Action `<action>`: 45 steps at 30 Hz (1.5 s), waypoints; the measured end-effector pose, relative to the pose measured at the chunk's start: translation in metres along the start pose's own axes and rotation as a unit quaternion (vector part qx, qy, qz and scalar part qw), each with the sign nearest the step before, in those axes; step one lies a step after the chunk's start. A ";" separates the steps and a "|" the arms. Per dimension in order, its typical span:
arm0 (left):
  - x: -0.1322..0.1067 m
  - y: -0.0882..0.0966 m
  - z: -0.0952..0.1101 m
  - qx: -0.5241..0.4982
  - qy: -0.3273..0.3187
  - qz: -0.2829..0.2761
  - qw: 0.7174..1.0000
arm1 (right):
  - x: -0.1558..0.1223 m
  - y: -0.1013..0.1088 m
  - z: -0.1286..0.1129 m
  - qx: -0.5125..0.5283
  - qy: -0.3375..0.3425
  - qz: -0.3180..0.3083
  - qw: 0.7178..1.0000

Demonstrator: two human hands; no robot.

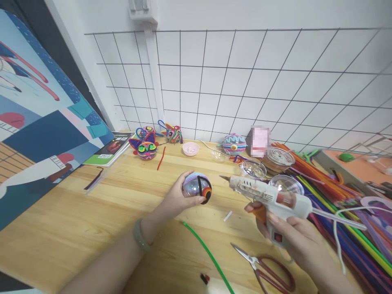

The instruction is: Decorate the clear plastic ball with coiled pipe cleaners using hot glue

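My left hand (180, 194) is closed around a clear plastic ball (191, 188) with pastel strips over its top. A black band and an orange-and-black round eye shape sit on its right side, beside my thumb. In my right hand (290, 230) is a white hot glue gun (255, 190), gripped by its handle with a finger at the orange trigger. Its nozzle points left, a short way from the ball and not touching it. A clear glue stick (339, 218) juts out of the gun's back end.
Red-handled scissors (260, 265) and a green pipe cleaner (208, 253) lie in front. Bundles of pipe cleaners (318, 179) fill the right side. Decorated balls (147, 150) and a pink bowl (190, 149) stand near the tiled wall. A picture board (45, 118) leans at left.
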State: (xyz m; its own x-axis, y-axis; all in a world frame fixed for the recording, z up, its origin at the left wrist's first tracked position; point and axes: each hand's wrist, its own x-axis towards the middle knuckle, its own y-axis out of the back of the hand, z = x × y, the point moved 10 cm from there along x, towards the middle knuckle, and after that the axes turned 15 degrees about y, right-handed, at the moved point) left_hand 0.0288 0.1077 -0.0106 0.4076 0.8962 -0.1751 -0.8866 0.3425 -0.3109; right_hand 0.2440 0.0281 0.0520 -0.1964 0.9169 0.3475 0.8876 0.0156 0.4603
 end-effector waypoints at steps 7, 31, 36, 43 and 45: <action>0.002 0.008 0.006 -0.015 -0.028 0.029 0.999 | 0.012 -0.011 0.014 -0.254 0.161 -0.081 0.950; -0.007 0.011 0.021 -0.107 -0.061 0.071 0.990 | -0.041 -0.157 -0.042 -0.424 0.343 -0.153 0.824; -0.007 0.012 0.021 -0.129 -0.048 0.075 0.988 | -0.036 -0.139 -0.049 -0.373 0.347 -0.129 0.851; -0.010 0.006 0.020 -0.126 -0.031 0.060 0.990 | -0.012 -0.077 -0.073 -0.139 0.314 -0.072 0.937; -0.011 0.005 0.020 -0.108 -0.036 0.057 0.992 | -0.006 -0.057 -0.080 -0.121 0.317 -0.052 0.939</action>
State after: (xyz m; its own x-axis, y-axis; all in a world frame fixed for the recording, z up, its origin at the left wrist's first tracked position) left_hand 0.0155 0.1053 0.0081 0.2841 0.9461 -0.1556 -0.8555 0.1769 -0.4866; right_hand 0.1608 -0.0104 0.0893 -0.5528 0.4920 0.6725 0.7450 -0.0698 0.6635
